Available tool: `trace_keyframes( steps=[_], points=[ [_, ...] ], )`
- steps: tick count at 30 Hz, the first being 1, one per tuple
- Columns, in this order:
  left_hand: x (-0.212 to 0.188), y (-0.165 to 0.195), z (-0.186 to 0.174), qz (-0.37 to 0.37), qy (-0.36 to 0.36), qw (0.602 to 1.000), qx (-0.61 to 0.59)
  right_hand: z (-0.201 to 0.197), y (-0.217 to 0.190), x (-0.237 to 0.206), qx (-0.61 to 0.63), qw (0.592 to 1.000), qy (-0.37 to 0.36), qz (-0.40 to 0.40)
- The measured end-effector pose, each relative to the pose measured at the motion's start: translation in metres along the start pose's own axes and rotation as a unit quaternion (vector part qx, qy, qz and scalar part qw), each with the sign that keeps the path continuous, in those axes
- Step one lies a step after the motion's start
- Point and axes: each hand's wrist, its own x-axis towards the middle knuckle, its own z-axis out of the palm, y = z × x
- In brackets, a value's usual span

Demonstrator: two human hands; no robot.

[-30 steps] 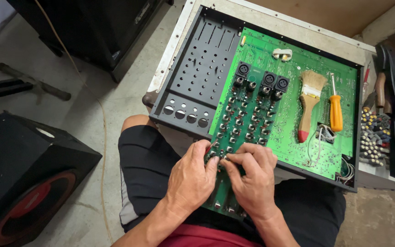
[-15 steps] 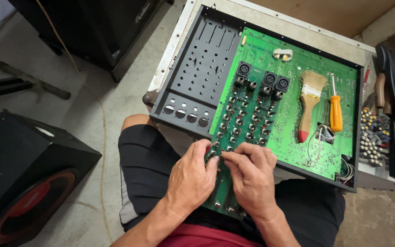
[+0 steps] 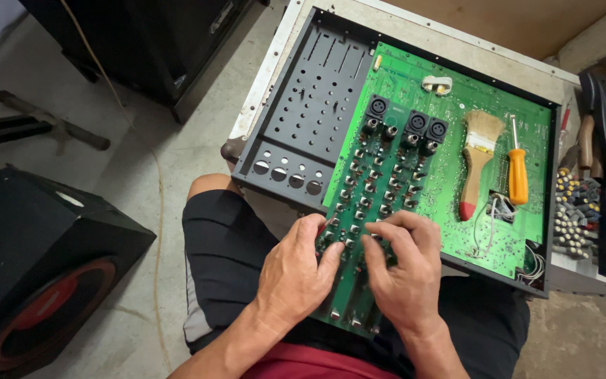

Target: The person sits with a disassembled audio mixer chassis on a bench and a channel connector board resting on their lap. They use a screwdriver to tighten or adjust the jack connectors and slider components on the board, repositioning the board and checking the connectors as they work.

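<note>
Two bare hands worked side by side, nearly touching, on a narrow green channel board (image 3: 369,210) studded with rows of small potentiometer shafts and jacks. Left hand (image 3: 294,270) lay with fingers bent over the board's lower left edge, fingertips pressed onto the components. Right hand (image 3: 405,270) lay curled over the lower right part of the same strip, index finger extended across toward the left hand. Whether either hand pinched a single part could not be told; the fingers hid it.

Channel board lay on top of a larger green circuit board (image 3: 471,112) seated in an open dark mixer chassis (image 3: 303,119), its near end over the person's lap. Chassis rested partly on a worn white table (image 3: 275,63). On the large board, well apart from the hands, lay a wooden paintbrush (image 3: 477,158) and, just beside it, an orange-handled screwdriver (image 3: 517,172). Black speaker cabinet (image 3: 29,260) stood on the floor at left.
</note>
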Motion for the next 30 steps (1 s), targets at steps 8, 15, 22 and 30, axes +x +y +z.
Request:
trace_keyframes(
  steps=[8, 15, 22, 30],
  points=[
    [0.0006, -0.0002, 0.0026, -0.005, 0.0, 1.0, -0.008, 0.0032, 0.0023, 0.0115, -0.056, 0.998, -0.022, -0.006],
    [0.0012, 0.0001, 0.0024, -0.01, -0.003, 1.0, -0.009, 0.0071, 0.002, 0.0095, -0.048, 0.999, -0.016, -0.015],
    [0.002, 0.0008, 0.0019, -0.009, -0.001, 1.0, -0.006, 0.0079, 0.0017, 0.0084, -0.038, 0.999, -0.013, -0.013],
    [0.0025, 0.001, 0.0018, -0.016, -0.006, 1.0, -0.008, 0.0087, 0.0021, 0.0078, -0.03, 0.999, -0.019, -0.015]
  ],
)
